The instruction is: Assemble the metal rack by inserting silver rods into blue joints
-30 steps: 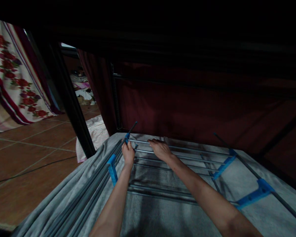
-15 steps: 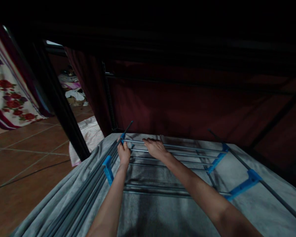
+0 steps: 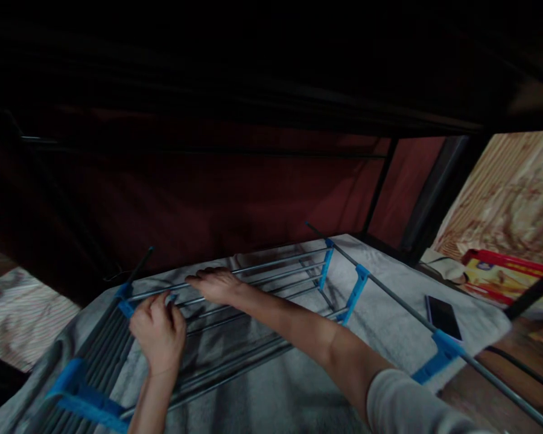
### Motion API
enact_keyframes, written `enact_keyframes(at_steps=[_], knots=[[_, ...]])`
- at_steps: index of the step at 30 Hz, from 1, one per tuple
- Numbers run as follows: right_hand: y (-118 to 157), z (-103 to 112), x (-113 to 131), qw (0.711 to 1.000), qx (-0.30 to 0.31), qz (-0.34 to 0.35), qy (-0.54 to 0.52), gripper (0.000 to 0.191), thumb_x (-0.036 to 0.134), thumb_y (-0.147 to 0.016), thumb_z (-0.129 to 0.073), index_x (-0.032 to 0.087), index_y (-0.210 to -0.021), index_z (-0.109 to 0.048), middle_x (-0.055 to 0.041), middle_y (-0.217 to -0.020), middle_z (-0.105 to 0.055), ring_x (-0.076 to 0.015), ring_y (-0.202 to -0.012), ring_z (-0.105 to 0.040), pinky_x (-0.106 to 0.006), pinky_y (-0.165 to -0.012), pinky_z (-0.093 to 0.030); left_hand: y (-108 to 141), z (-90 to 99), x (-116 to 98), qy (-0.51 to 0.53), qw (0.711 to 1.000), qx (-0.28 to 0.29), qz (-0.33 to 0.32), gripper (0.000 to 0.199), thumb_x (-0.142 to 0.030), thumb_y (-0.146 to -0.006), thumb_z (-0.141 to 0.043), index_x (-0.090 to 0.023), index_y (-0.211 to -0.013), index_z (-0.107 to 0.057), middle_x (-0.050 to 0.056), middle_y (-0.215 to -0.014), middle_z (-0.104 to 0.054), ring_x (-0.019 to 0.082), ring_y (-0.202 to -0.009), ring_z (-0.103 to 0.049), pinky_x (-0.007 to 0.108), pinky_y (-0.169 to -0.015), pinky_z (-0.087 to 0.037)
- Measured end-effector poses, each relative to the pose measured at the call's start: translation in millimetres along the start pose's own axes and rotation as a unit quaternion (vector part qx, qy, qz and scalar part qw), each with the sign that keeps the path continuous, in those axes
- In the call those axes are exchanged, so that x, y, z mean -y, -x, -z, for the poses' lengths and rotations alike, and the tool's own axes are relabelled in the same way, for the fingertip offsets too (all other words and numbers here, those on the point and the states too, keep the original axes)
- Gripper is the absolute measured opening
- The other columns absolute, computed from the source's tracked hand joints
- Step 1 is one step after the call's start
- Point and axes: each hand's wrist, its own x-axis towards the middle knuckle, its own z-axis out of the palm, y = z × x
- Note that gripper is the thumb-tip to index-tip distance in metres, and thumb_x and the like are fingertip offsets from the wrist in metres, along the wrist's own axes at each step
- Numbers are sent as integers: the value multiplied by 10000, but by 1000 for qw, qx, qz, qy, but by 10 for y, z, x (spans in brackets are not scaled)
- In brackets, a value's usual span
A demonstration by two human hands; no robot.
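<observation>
A rack of grey metal rods (image 3: 280, 260) with blue plastic brackets lies on a grey blanket (image 3: 262, 386). My left hand (image 3: 159, 331) is at the rack's left end, its fingers bent around the far rod close to a blue corner bracket (image 3: 125, 299); its fingertips are partly hidden. To its right, my right hand (image 3: 215, 284) is closed over the same rod from above. Another blue bracket (image 3: 79, 386) sits nearer on the left, beside a bundle of parallel rods (image 3: 102, 343). More blue brackets (image 3: 353, 296) join the rods on the right.
A phone (image 3: 443, 316) rests on the blanket at right. Dark bed-frame posts (image 3: 447, 187) and a low dark overhead structure surround the surface. A dark red curtain (image 3: 235, 193) hangs behind. A red and yellow package (image 3: 502, 277) stands beyond the right edge; striped cloth (image 3: 31, 313) lies at left.
The view has swung right, bringing the phone and package into sight. My left hand has shifted from the corner bracket slightly right along the rod; my right hand stays on the far rod.
</observation>
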Motion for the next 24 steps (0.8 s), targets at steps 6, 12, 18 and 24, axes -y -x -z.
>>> enact_keyframes(at_steps=[6, 12, 18, 24], knots=[[-46, -19, -30, 1000, -5, 3, -17, 377, 227, -1009, -347, 249, -1338, -530, -18, -1242, -680, -184, -1005, -648, -271, -807, -488, -519, -62, 320, -70, 966, 174, -176, 431, -294, -888, -366, -150, -1170, -659, 173, -994, -691, 353, -1006, -606, 531, -966, -412], [17, 23, -185, 997, -14, 5, -78, 349, 325, -1007, -447, 281, -1337, -554, 14, -1345, -628, -160, -1144, -606, -258, -960, -457, -571, -120, 585, -59, 958, 215, -180, 442, -271, -868, -351, -216, -1145, -691, 135, -942, -715, 333, -942, -633, 467, -857, -427], [563, 463, -1013, 987, -76, -124, -73, 370, 300, -1030, -401, 245, -1353, -573, -61, -1375, -602, -178, -1254, -536, -347, -1084, -371, -576, -96, 487, -73, 966, 195, -154, 469, -368, -912, -277, -267, -1146, -670, 122, -974, -733, 332, -959, -622, 465, -853, -430], [1555, 1114, -2238, 876, -226, -418, -80, 345, 187, -973, -441, 136, -1247, -644, -174, -1354, -574, -258, -1266, -507, -395, -1060, -363, -563, -109, 488, -64, 965, 200, -161, 449, -346, -874, -305, -279, -1134, -665, 118, -1024, -740, 332, -966, -620, 486, -882, -415]])
